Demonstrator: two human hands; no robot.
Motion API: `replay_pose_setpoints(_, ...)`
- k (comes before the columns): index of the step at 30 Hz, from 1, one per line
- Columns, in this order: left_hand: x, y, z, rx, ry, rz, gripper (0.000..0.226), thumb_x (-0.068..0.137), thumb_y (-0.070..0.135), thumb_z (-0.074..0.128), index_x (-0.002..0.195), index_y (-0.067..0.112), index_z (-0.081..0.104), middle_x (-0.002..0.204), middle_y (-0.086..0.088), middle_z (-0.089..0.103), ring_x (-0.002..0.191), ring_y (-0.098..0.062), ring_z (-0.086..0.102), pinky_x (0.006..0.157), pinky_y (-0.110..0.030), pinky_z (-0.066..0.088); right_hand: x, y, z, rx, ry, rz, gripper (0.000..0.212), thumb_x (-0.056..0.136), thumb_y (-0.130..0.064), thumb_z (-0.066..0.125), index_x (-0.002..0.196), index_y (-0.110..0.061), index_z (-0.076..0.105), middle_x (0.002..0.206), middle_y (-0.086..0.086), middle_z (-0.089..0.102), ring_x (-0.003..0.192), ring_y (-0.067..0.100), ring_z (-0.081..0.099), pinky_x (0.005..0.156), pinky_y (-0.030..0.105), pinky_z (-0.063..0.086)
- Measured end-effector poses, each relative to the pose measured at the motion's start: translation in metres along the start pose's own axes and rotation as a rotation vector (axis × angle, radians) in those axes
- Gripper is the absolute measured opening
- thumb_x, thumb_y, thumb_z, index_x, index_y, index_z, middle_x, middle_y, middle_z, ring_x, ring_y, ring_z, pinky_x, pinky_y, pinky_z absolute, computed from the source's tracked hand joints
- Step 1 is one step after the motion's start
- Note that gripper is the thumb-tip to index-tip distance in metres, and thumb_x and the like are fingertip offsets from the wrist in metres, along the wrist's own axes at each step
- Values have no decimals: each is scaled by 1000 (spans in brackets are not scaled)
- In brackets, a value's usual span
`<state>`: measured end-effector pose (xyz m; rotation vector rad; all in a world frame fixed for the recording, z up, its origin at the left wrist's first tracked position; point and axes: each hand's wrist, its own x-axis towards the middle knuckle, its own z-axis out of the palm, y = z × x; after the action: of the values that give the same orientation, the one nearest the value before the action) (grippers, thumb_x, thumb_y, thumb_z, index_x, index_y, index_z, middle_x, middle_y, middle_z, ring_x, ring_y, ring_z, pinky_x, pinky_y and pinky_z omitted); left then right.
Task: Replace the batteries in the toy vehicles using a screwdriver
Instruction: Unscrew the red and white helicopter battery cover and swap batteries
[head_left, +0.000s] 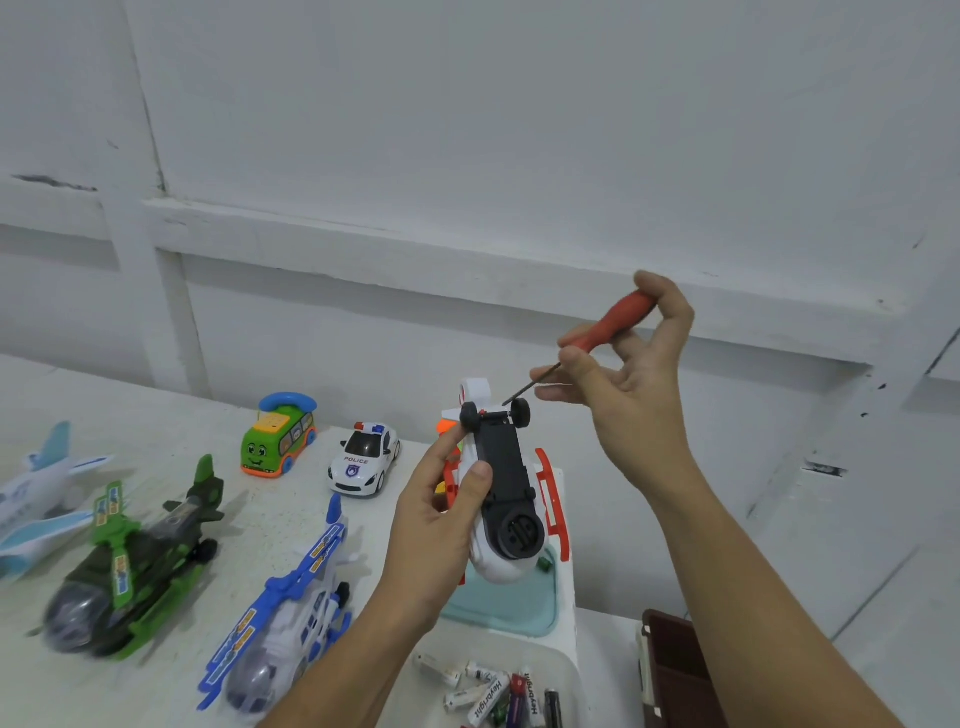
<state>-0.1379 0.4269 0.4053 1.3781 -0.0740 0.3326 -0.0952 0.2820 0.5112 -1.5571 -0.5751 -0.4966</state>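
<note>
My left hand grips a white and red toy helicopter upside down above the table, its black underside and wheels facing me. My right hand pinches a red-handled screwdriver. The dark tip of the screwdriver points down-left and sits by the rear wheel axle of the helicopter. Several loose batteries lie in a white tray at the bottom centre.
On the white table stand a green bus toy, a police car, a green helicopter, a blue and white helicopter and a white plane. A teal-and-white box sits under the held toy, and a dark brown case lies at the right.
</note>
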Motion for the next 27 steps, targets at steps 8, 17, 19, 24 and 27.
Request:
replay_pose_setpoints(8,0,1,-2,-3,5,17,33,92,30,56,120,48,55,93,28,70,88,6,66,76,-14,52,-4,3,11,-43,-43,-35,69,91,12,54,125,-41,26,101,16,54,73,30,73,76,43,61)
replay_pose_setpoints(17,3,-3,-4,33,9,26,39,88,40,54,126,50,56,100,23,69,94,2,65,84,-21,53,-10,13,12,-230,-157,-289,69,90,12,52,117,-46,27,96,2,51,70,21,70,75,32,60)
replay_pose_setpoints(19,2,-6,-3,36,10,33,36,93,32,54,125,49,55,94,28,66,88,12,61,80,-13,51,-11,14,11,-296,-209,-327,65,91,9,52,121,-43,25,98,-4,49,71,19,68,72,37,60)
replay_pose_setpoints(24,2,-8,-2,26,8,21,39,87,38,54,125,50,55,96,34,65,91,13,60,80,-15,51,-7,15,12,-390,-296,-316,69,92,2,51,128,-44,13,96,-16,45,64,20,65,67,45,58)
replay_pose_setpoints(27,3,-10,-4,9,4,29,44,84,40,55,127,47,55,102,31,64,93,14,60,78,-11,49,-1,9,10,-384,-324,-242,72,93,4,49,129,-47,13,94,-8,48,64,22,67,69,43,60)
